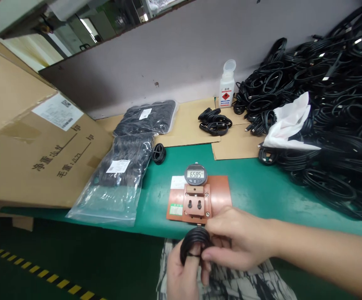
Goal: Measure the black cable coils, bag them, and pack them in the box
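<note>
A small coil of black cable is held between my two hands at the table's front edge. My left hand is wrapped round the coil from below, one finger through its middle. From the right, my right hand pinches the coil's side, fingers closed. Just beyond the coil sits a reddish-brown measuring fixture with a round digital gauge reading about 6.585. A metal tip shows between the fixture and the coil; whether it is the cable's connector I cannot tell.
Left stand a large cardboard box and plastic bags of coiled cables beside a loose black coil. A white bottle and a small cable bundle are behind. At right lies a big cable pile with a white cloth.
</note>
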`<state>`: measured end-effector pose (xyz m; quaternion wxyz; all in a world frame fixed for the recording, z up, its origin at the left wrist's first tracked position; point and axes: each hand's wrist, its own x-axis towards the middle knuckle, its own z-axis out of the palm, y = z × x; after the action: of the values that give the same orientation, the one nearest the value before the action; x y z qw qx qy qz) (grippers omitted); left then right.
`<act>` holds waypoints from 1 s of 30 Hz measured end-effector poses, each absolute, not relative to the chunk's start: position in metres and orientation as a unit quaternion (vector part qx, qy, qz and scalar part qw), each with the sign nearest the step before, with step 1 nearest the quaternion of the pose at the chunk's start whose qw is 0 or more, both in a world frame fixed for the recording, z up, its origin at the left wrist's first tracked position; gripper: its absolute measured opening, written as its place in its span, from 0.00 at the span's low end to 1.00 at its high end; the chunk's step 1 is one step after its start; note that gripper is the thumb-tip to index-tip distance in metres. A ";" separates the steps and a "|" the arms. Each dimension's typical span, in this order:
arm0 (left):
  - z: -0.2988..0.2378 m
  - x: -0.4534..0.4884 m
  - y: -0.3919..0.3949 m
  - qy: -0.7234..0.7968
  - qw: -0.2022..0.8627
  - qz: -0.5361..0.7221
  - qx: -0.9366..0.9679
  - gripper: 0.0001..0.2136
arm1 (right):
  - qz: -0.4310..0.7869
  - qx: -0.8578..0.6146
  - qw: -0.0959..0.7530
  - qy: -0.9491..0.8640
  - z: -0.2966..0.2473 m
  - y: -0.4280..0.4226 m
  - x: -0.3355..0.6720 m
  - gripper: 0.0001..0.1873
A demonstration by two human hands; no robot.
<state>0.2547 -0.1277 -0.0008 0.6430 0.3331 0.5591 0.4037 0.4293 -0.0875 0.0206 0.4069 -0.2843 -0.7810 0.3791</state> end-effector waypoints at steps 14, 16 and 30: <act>0.031 0.249 -0.142 0.486 0.700 0.389 0.349 0.21 | 0.394 -0.288 0.365 -0.793 0.026 -0.091 0.432 0.12; 0.032 0.249 -0.142 0.481 0.714 0.389 0.328 0.19 | 0.388 -0.286 0.360 -0.799 0.026 -0.092 0.432 0.11; 0.026 0.237 -0.141 0.371 0.807 0.359 0.287 0.28 | 0.409 -0.270 0.359 -0.795 0.025 -0.091 0.432 0.18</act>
<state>0.2370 -0.1411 0.0260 0.8069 0.2871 0.3711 0.3588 0.4317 -0.0914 0.0245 0.3588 -0.2695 -0.7948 0.4086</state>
